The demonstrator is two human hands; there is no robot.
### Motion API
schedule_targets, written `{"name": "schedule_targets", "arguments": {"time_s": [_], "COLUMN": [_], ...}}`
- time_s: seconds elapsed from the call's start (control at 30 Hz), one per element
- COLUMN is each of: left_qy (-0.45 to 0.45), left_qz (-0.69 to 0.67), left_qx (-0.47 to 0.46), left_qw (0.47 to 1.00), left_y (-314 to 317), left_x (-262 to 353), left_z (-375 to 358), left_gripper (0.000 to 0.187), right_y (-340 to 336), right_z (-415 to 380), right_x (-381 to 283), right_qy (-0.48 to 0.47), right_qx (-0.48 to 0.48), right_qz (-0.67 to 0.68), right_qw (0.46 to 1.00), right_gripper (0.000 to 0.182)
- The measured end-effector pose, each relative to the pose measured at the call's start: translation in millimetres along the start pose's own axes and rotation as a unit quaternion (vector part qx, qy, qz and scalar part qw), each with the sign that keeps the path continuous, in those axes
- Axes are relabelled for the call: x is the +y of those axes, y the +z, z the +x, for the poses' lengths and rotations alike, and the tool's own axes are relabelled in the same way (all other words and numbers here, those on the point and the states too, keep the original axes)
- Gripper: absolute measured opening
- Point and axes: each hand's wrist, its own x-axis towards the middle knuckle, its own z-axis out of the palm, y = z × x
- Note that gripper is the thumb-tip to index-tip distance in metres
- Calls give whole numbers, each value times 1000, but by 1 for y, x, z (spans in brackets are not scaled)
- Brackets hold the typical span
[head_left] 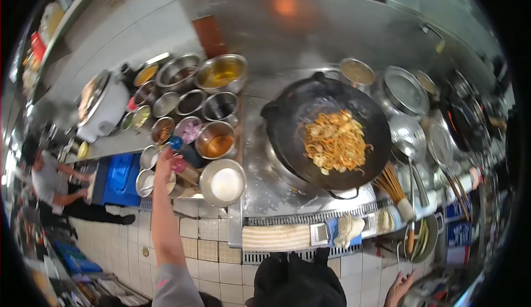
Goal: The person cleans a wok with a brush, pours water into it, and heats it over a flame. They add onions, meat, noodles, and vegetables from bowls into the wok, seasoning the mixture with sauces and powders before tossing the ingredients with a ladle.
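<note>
My left hand (164,165) reaches out among the seasoning bowls, its fingers closed; what they hold, if anything, I cannot make out. Close beside it are a bottle with a pink cap (178,165) and a round blue cap (176,142). Below it, small bowls (145,183) hold white seasoning. Down at the lower right, my right hand (399,288) is partly in view, fingers apart and holding nothing. A black wok (287,151) on the stove contains fried noodles (336,141) with pale pieces mixed in.
A metal bowl of white powder (223,183) and a bowl of yellow oil (222,73) stand left of the wok. To its right are a skimmer (408,135) and a bamboo brush (394,188). A folded striped cloth (276,237) lies along the front edge. Another person (51,180) stands far left.
</note>
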Motion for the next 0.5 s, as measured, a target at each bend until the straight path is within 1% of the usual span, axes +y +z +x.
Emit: {"name": "schedule_targets", "arguments": {"time_s": [0.03, 0.07, 0.1, 0.13, 0.17, 0.2, 0.23, 0.3, 0.4, 0.5], "left_qy": [-49, -46, -98, -124, -134, -94, -51, -45, -21, 16], "left_qz": [-44, -61, -66, -164, -99, 124, 180, 223, 207, 315], "left_qx": [28, -29, -104, -231, -101, -79, -14, 38, 34, 51], "left_qw": [997, 997, 988, 951, 981, 985, 982, 973, 978, 948], "left_y": [8, -2, -10, -21, 15, -5, 16, 11, -8, -25], "left_x": [6, -1, 3, -4, 29, -4, 8, -6, -24, 19], "left_z": [2, 12, 16, 26, 6, 37, 30, 39, 48, 33], "left_gripper": [25, 20, 21, 27, 22, 37, 49, 52, 50, 36], "right_y": [-8, -11, -11, -9, -8, -5, -2, -1, -3, -1], "right_z": [-16, -29, -37, -43, -48, -51, -54, -55, -53, -47], "right_x": [-22, -23, -16, -10, -9, -12, -17, -30, -47, -43], "right_qy": [36, 32, 20, 7, 4, -2, -11, 32, 62, 57], "right_qx": [-8, -9, -4, 0, 8, 12, 12, -19, -44, -50], "right_qz": [-13, -27, -46, -63, -66, -66, -64, -59, -60, -78], "right_qw": [999, 999, 999, 998, 998, 998, 998, 998, 995, 994], "right_gripper": [66, 65, 66, 66, 67, 67, 68, 69, 69, 70]}}
